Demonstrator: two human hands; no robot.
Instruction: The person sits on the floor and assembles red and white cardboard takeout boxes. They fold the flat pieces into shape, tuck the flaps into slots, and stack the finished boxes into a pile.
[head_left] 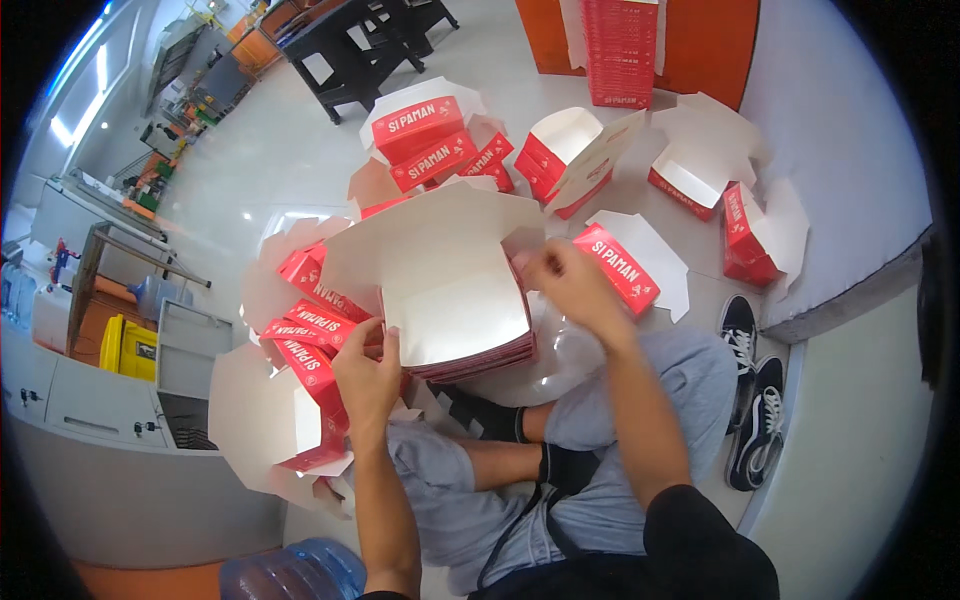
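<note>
In front of me lies a stack of red and white paper food boxes, its top box (455,310) showing a white inside and a raised back flap. My left hand (368,375) is closed at the near left corner of that box, thumb and fingers pinching its side. At the opposite side, my right hand (570,280) has its fingers curled together against the right side flap, slightly blurred. Directly right of this hand sits a folded red box (618,268) with a white flap. Other red boxes (312,375) are heaped close to my left hand.
More boxes (418,128) are piled beyond the stack, with others (690,180) by the wall at right. A tall nested stack (622,55) stands at an orange panel. Sneakers (755,425), a large blue water bottle (295,572), a black stool (350,55) and cabinets surround me.
</note>
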